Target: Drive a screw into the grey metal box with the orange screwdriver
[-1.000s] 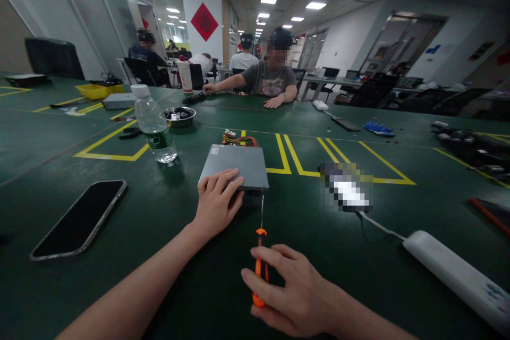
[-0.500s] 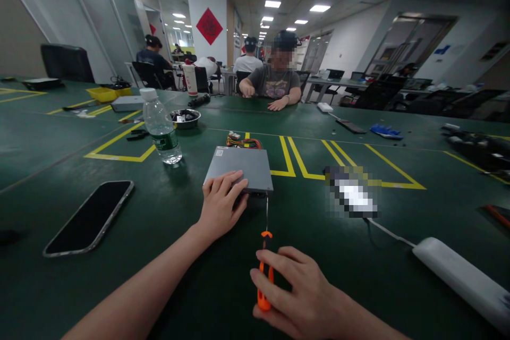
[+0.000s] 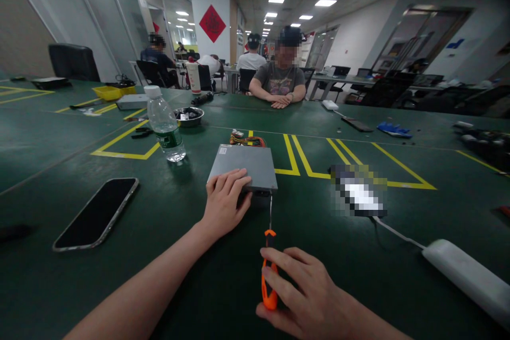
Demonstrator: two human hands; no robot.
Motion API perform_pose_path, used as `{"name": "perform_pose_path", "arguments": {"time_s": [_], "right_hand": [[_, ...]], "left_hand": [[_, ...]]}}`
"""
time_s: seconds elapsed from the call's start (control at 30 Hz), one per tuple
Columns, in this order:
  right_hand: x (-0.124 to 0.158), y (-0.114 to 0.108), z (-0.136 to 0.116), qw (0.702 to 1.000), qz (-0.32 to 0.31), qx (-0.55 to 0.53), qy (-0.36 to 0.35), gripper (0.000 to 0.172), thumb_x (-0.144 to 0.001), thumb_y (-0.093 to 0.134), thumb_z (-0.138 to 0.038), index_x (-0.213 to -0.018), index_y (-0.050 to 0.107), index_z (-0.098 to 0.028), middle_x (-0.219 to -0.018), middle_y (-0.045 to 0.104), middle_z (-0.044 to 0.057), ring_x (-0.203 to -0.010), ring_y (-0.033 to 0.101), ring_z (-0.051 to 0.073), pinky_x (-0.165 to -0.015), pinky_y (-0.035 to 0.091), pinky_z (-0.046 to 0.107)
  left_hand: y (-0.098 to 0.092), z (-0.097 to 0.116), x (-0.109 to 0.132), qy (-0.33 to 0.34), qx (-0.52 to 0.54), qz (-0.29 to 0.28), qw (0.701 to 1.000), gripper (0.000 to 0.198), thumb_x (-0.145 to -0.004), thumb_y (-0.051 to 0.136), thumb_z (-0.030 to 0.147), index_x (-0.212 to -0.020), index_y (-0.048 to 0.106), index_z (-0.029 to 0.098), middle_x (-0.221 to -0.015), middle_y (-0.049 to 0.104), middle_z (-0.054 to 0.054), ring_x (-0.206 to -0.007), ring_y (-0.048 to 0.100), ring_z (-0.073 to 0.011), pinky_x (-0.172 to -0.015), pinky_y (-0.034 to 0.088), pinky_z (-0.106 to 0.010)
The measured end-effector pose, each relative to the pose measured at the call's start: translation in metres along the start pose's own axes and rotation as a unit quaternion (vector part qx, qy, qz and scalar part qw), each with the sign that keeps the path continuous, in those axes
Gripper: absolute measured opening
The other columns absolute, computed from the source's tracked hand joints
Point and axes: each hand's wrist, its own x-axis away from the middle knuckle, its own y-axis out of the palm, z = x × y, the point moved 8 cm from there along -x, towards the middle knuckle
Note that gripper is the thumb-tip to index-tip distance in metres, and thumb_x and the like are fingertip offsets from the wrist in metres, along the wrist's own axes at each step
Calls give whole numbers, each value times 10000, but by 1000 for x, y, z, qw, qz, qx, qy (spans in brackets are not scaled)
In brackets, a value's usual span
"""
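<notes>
Screwdriver (image 3: 270,297), its handle orange and black and its shaft slim and metallic, sits in my right hand (image 3: 308,289), whose fingers are curled about the handle, pinching it. The shaft points away from me, reaching the near side of a flat, grey metal box (image 3: 247,162) close to the right corner (whether the tip touches it, I cannot tell). My left hand (image 3: 227,194) lies over the box's near left part, fingers slightly spread on the top face. The box rests on the dark green table (image 3: 207,292) ahead of me, with a bundle of multicoloured wires (image 3: 247,140) just behind it. To its left stands a clear plastic bottle (image 3: 167,139) with a white cap and green label; nearer me lies a black-screened phone (image 3: 98,212) with a pale rim. Beyond the bottle is a shiny round metal bowl (image 3: 195,122) of dark pieces. To the right lies a long white power strip (image 3: 466,268). Across from me sits a person (image 3: 281,79) in a dark grey T-shirt, hands together on the tabletop.
</notes>
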Motion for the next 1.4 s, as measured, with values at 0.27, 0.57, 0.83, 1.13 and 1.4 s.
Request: {"name": "perform_pose_path", "arguments": {"time_s": [0.27, 0.57, 0.83, 1.13, 1.4], "right_hand": [[6, -6, -5, 998, 37, -14, -46, 261, -892, 453, -350, -944, 503, -99, -893, 676, 176, -808, 656, 183, -672, 528, 287], [-7, 6, -2, 999, 10, -45, -29, 272, -909, 396, -351, -956, 497, -103, -946, 660, 178, -801, 660, 181, -709, 534, 296], [-6, 6, -2, 999, 7, -41, -16, 238, -901, 413, -328, -968, 498, -115, -979, 652, 175, -789, 653, 177, -718, 529, 312], [-12, 12, -5, 999, -13, -31, -20, 306, -878, 472, -444, -974, 577, -173, -976, 638, 136, -780, 635, 151, -725, 517, 288], [-10, 1, -6, 997, 39, -58, -33, 178, -880, 458, -262, -952, 509, -107, -988, 653, 176, -742, 640, 150, -691, 517, 282]], "left_hand": [[0, 1, 0, 9, -11, 7, 1000, 332, -842, 485, 300, -1169, 490, 246, -1243, 551, -37, -1171, 449, -223, -1003, 204, -432], [-1, 1, 0, 5, -13, 9, 1000, 334, -830, 504, 302, -1161, 512, 257, -1229, 561, -42, -1170, 450, -238, -1012, 185, -465], [-1, 1, 0, 4, -12, 6, 1000, 327, -832, 501, 304, -1155, 513, 254, -1231, 558, -34, -1164, 450, -225, -1011, 191, -448], [0, 0, 1, 2, -9, 10, 1000, 332, -834, 494, 306, -1163, 508, 260, -1231, 560, -36, -1164, 450, -227, -1009, 186, -449], [0, 0, 1, 2, -9, 2, 1000, 332, -843, 482, 312, -1170, 498, 260, -1245, 550, -38, -1161, 449, -230, -947, 237, -436]]}}
